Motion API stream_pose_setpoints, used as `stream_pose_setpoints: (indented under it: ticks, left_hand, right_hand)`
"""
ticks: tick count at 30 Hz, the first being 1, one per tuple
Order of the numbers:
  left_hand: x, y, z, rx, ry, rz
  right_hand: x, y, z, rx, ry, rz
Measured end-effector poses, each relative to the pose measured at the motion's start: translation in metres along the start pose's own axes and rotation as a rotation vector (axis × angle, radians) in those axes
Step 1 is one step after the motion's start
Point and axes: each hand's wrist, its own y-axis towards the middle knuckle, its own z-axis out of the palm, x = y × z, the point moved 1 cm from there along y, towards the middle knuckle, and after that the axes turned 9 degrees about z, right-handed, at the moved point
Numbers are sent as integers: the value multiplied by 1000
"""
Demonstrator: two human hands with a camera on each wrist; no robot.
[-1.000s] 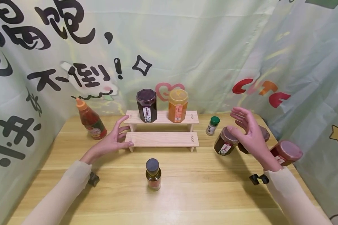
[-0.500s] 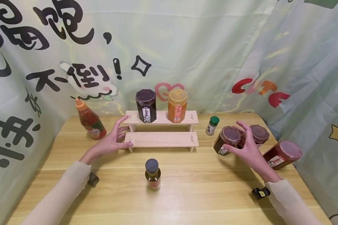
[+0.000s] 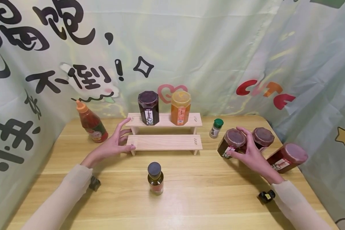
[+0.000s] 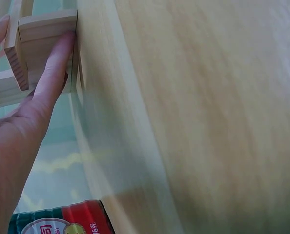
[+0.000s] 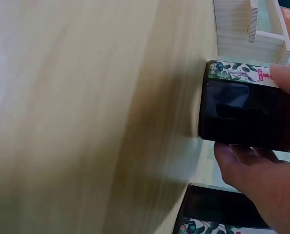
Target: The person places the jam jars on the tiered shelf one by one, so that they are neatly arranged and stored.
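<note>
My right hand [image 3: 251, 156] grips a dark octagonal jam jar [image 3: 229, 145], thumb on its labelled front and fingers behind. In the right wrist view that jar [image 5: 247, 114] stands at the tabletop between thumb and fingers. My left hand [image 3: 113, 143] holds the left end of a two-step wooden display shelf [image 3: 164, 142]. Its thumb lies at the lower step and a finger reaches the upper one. In the left wrist view a finger presses the shelf's end piece [image 4: 42, 53]. A dark purple jar [image 3: 148, 108] and an orange jar [image 3: 181, 108] stand on the upper step.
Right of the held jar are another dark jar [image 3: 263, 137] and a red jar [image 3: 288, 157]. A green-capped shaker [image 3: 216, 128] stands beside the shelf. A ketchup bottle [image 3: 92, 123] is at the left. A dark-capped bottle [image 3: 155, 179] stands in front. Printed cloth [image 3: 207, 57] hangs behind.
My right hand has come down from above the right-hand jars, and its fingers have closed round the dark jam jar. The left hand has stayed at the shelf's end.
</note>
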Motion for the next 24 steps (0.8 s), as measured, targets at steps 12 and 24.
stream_pose_setpoints:
  ticks: [12,24]
  left_hand:
    - [3,0,-1,5,-2,9]
    - [5,0,-1,21,-58,57]
  right_hand:
    - [-2,-4,-1,-64,-64,-15]
    - [8,-13,8,-119,-92,-30]
